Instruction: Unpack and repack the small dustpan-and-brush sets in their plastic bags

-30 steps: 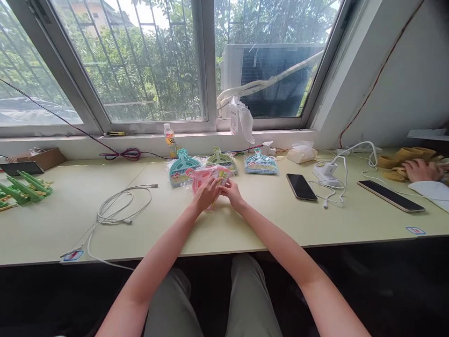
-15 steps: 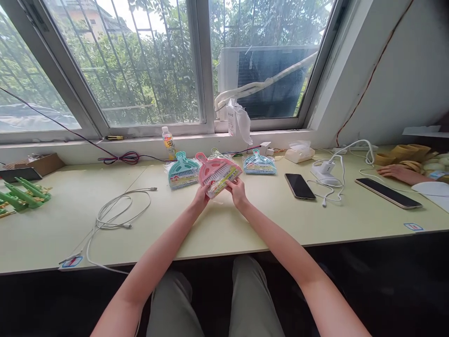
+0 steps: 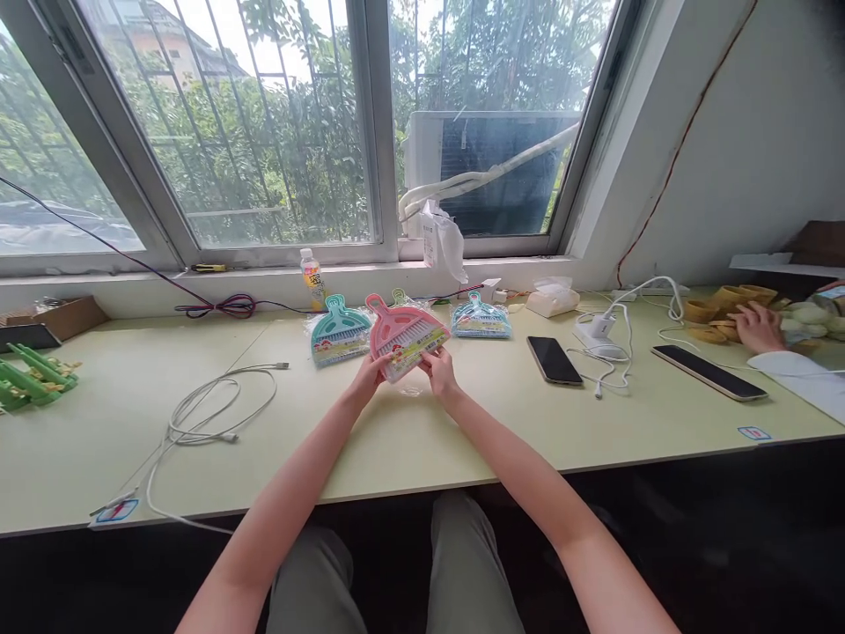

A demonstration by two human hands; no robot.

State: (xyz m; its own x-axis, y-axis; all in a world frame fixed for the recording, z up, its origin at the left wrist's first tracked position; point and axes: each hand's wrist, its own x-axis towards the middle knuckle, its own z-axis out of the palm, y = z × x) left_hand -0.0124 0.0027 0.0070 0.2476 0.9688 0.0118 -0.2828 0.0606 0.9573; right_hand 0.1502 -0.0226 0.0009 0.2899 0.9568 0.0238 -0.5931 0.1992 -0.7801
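Observation:
A pink dustpan and brush set [image 3: 404,335] in clear wrap is held tilted above the table, its handle toward the window. My left hand [image 3: 371,373] grips its lower left corner, and my right hand [image 3: 438,368] pinches its lower right edge. Just behind it on the left lies a teal dustpan set [image 3: 339,331], also wrapped. A blue dustpan set [image 3: 481,317] rests farther right, near the wall. Partly hidden behind the pink one, a yellow-green handle [image 3: 399,297] shows.
Coiled white cables [image 3: 198,414] lie at left, beyond them green plastic pieces [image 3: 33,374]. On the right are a black phone [image 3: 554,361], a white charger [image 3: 599,336] and a second dark device [image 3: 709,372]. A co-worker's hand [image 3: 759,328] touches yellowish items. A bottle [image 3: 312,277] stands by the sill.
The pink dustpan set has turned a little, so its label faces me more squarely. Both hands keep hold. The co-worker's hand has lifted and bent its fingers over the yellowish items. My view has shifted slightly.

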